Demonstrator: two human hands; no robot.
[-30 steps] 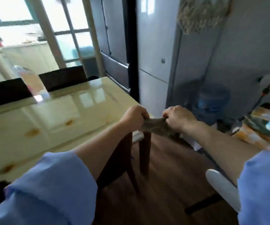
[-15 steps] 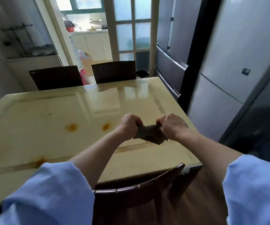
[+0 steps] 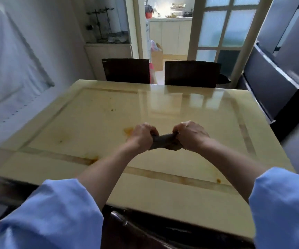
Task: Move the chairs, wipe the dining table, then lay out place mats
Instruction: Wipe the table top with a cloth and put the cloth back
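Both hands are held over the near middle of the cream desk (image 3: 181, 108), above its glossy top, with a dark brown cloth (image 3: 164, 142) stretched between them. The left hand (image 3: 142, 136) has its fingers (image 3: 153, 131) curled tight round the cloth's left end, and the right hand (image 3: 190, 134) has its fingers (image 3: 178, 129) curled round the right end. The cloth's top edge is pulled taut while the rest bunches below; whether it touches the desk cannot be told. An orange stain (image 3: 128, 130) lies on the desk just left of the left hand, another smear (image 3: 93, 159) sits nearer on the left along the inlaid border, and a small spot (image 3: 218, 180) lies near the right. Two dark chairs stand at the far edge, the far left chair (image 3: 126, 71) and the far right chair (image 3: 190, 73), their backs against the desk. The back of a near chair (image 3: 145, 229) shows at the near edge, between the blue sleeves (image 3: 51, 212). A grey fridge (image 3: 280, 60) stands to the right.
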